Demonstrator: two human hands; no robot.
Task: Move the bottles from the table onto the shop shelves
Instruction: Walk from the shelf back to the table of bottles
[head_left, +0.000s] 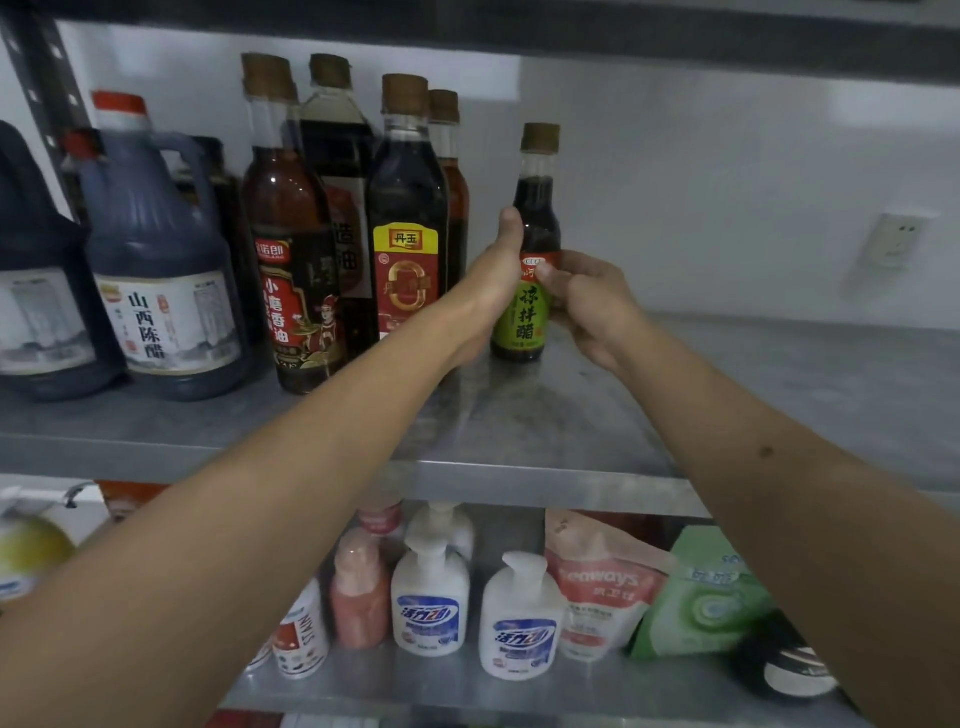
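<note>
While our two arms reach forward over the shelf edge, we have both hands on a small dark bottle with a green label (525, 291), which stands upright on the grey metal shelf (753, 395), to the right of the other bottles and a little apart from them. Our left hand (491, 283) wraps the bottle's left side, thumb lying up along the glass toward the shoulder; the other fingers go behind the bottle and we cannot see them. Our right hand (589, 306) holds the right side, the thumb tip pressed on the red band at the top of the label and the fingers curled round the far side. The bottle's base sits on the shelf surface, its brown cap (540, 136) pointing straight up.

To the left, close beside our left wrist, stands a tall dark bottle with a yellow and red label (407, 223), and left of that a tall bottle of reddish-brown oil with a red label (291, 270). More tall brown-capped bottles stand behind these two, farther back. At the far left are two big dark jugs with handles, the nearer-to-centre one with a white label and a red and white cap (161, 260).

On the lower shelf (519, 696), below our arms, we see two white pump bottles with blue labels (430, 597), a pink bottle (361, 592), a pink refill pouch (602, 587) and a green pack (701, 597).
</note>
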